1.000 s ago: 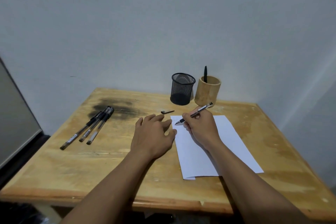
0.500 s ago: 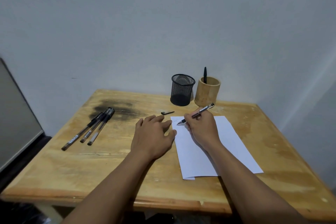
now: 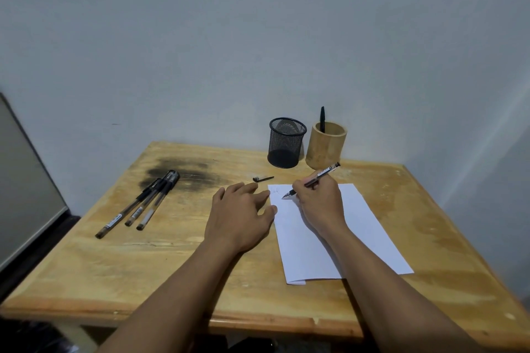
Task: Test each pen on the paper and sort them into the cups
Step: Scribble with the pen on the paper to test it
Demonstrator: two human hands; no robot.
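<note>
Right hand [image 3: 321, 203]: pinches a pen [image 3: 312, 180], tip on the paper [image 3: 338, 238] near its far left corner, beside a small scribble [image 3: 276, 190].
Left hand [image 3: 241, 218]: flat, fingers spread, on the surface [image 3: 172, 261], touching the paper's left edge.
Three pens [image 3: 140, 203]: near the left edge.
Cap [image 3: 263, 179]: beyond the left hand.
Mesh cup [image 3: 286, 142], wooden cup [image 3: 326, 145]: side by side at the far edge; one pen [image 3: 322, 118] stands in the wooden one.

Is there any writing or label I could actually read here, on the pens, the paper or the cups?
Paper: a faint scribble near its top left corner, no readable word.
Pen in the right hand: a printed barrel label, too small to read.
Three pens on the table: barrel labels, blurred.
Mesh cup and wooden cup: no text visible.
</note>
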